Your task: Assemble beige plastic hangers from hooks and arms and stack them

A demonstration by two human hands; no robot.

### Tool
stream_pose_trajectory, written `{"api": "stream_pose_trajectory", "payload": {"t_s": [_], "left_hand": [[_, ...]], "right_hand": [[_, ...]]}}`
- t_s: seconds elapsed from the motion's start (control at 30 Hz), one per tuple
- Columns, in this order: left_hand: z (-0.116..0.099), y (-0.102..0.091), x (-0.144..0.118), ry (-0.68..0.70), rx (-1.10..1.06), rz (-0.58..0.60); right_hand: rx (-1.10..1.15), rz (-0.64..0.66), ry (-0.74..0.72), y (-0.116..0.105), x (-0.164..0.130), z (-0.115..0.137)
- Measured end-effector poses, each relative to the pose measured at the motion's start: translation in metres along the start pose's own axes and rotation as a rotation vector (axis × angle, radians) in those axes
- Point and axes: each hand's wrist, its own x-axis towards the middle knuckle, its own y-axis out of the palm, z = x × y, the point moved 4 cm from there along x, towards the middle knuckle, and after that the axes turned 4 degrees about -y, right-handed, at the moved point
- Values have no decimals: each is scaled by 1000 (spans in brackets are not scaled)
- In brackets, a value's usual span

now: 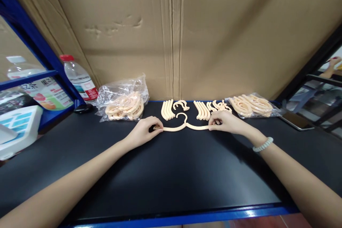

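Left hand [146, 129] & right hand [223, 122] each pinch one end of a cream plastic hanger [184, 125] w/ hook on top, lying flat mid-table, far side of the black table mat [165, 171]. Just beyond it: loose cream curved arm pieces [167, 109] & small hooks [181, 105]. Clear plastic bag of parts [124, 105] far left, another bag [249, 105] far right. Red-capped water bottle [79, 78] at far left.

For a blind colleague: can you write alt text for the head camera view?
Left hand and right hand pinch the two ends of a beige plastic hanger on a black table. Loose hanger parts and two bags of parts lie behind.
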Motion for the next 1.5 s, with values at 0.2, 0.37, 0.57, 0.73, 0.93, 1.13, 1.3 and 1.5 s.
{"api": "stream_pose_trajectory", "payload": {"t_s": [0.2,0.37,0.57,0.73,0.93,1.13,1.3,1.5], "left_hand": [[0,0,-1,16,-3,-13],[1,1,-2,27,26,-22],[-1,2,-3,47,68,-21],[-2,2,-3,53,99,-18],[-1,3,-3,50,119,-22],[-1,2,-3,44,99,-37],[0,1,-4,33,96,-56],[-2,1,-4,14,108,-74]], "right_hand": [[12,18,29,1,0,0],[43,6,48,4,0,-4],[35,-11,73,5,0,-5],[25,-21,80,3,0,-2],[5,-25,78,3,0,-1],[-41,-15,72,4,-1,2],[-70,-13,58,3,-1,5],[-88,12,65,4,-2,1]]}}
